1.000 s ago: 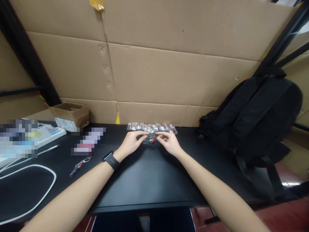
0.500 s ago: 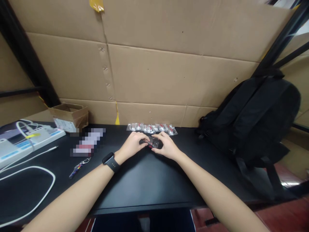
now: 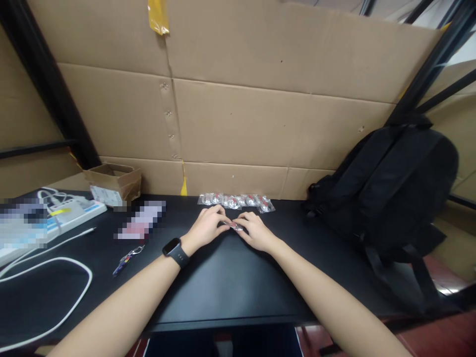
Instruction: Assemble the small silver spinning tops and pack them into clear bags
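Note:
Between my fingertips is a small clear plastic packet with something red in it, its contents mostly covered. My left hand, with a dark watch on the wrist, pinches the packet's left side. On the opposite side my right hand grips it between thumb and fingers. Both hands are low over the black table. Just behind them lies a row of several clear packets with round silvery things and red marks inside.
A cardboard box, a blurred-out item, a keychain, a white cable and a power strip lie to the left. On the right stands a black backpack. A cardboard wall closes off the back.
My hands have drawn closer together, and less of the packet shows between them. The whole view has shifted slightly upward.

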`<control>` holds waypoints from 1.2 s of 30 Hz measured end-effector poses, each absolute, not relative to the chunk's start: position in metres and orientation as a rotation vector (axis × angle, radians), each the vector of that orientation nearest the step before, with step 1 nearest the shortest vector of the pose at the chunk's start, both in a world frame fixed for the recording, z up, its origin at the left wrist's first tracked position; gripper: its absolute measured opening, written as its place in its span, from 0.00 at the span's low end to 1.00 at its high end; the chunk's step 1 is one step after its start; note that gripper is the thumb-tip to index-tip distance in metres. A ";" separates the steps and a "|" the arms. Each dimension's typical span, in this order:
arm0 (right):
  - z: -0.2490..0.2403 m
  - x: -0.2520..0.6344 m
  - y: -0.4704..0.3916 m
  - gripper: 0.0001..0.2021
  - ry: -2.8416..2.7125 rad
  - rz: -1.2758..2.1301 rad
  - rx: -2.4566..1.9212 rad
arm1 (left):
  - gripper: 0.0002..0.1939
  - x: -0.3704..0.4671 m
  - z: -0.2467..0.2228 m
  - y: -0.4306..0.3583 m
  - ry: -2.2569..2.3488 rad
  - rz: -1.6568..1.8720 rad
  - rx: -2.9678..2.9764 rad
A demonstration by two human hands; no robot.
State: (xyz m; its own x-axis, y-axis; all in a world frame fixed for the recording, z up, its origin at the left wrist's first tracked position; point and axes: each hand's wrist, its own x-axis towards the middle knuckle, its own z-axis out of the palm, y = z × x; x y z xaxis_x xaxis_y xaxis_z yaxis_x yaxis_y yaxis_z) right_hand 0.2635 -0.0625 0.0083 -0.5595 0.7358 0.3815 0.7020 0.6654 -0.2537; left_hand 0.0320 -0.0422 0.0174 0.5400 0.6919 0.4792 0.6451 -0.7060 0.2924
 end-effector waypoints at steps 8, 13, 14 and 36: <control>0.011 0.261 -0.060 0.12 -2.241 0.411 -1.038 | 0.12 0.038 0.023 -0.046 1.130 0.939 2.500; 0.018 0.264 -0.062 0.07 -2.113 0.591 -1.003 | 0.13 0.042 0.025 -0.052 1.165 0.946 2.361; 0.018 0.265 -0.062 0.08 -2.094 0.621 -1.005 | 0.12 0.042 0.025 -0.053 1.152 0.956 2.331; 0.017 0.267 -0.056 0.18 -1.681 1.136 -0.950 | 0.16 0.043 0.014 -0.035 0.911 0.962 1.837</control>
State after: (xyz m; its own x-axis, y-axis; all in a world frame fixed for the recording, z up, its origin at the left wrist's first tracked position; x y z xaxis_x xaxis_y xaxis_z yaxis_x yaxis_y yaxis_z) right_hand 0.2666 -0.0557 0.0172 -0.3286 0.9134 0.2402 0.1179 0.2921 -0.9491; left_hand 0.0427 -0.0345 0.0136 0.4388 0.8613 0.2561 0.2082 -0.3747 0.9035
